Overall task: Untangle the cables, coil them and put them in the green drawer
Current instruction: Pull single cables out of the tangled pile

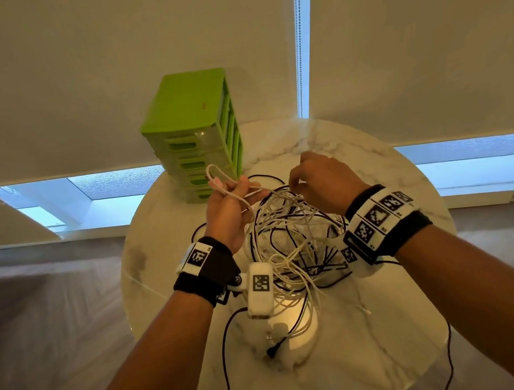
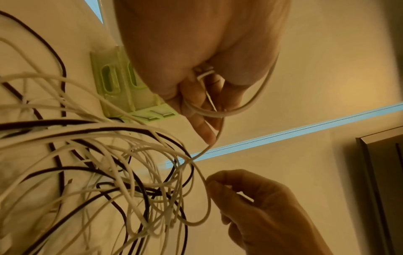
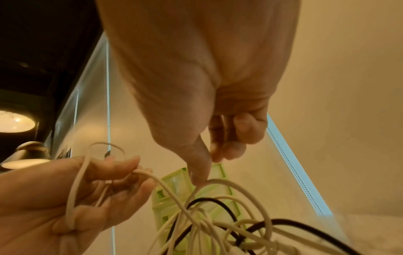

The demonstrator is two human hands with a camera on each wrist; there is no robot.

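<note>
Left hand is raised over the round marble desk, palm twd the person, fingers curled round a loop of white cable; the loop sticks up past the fingertips. In the left wrist view a white connector sits tucked in the fold of the palm, mostly hidden, type not readable.

Right hand is just beside it, back of hand to the head cam, so the fingertips are hidden there. Wrist views show thumb & forefinger pinched on a white strand running out of the tangle; other fingers curled in.

Tangle of white and black cables hangs and lies below & between both hands, partly on the desk. Can't tell how many cables or which strand joins which; knots are blurred in the right wrist view. A black plug lies on the desk nearer the person than the left wrist.

Green drawer unit stands on the desk beyond the left hand's fingertips, drawers closed; its lower drawers are cut off by the hand & cable. Black leads run off the desk's near edge, ends out of frame.
</note>
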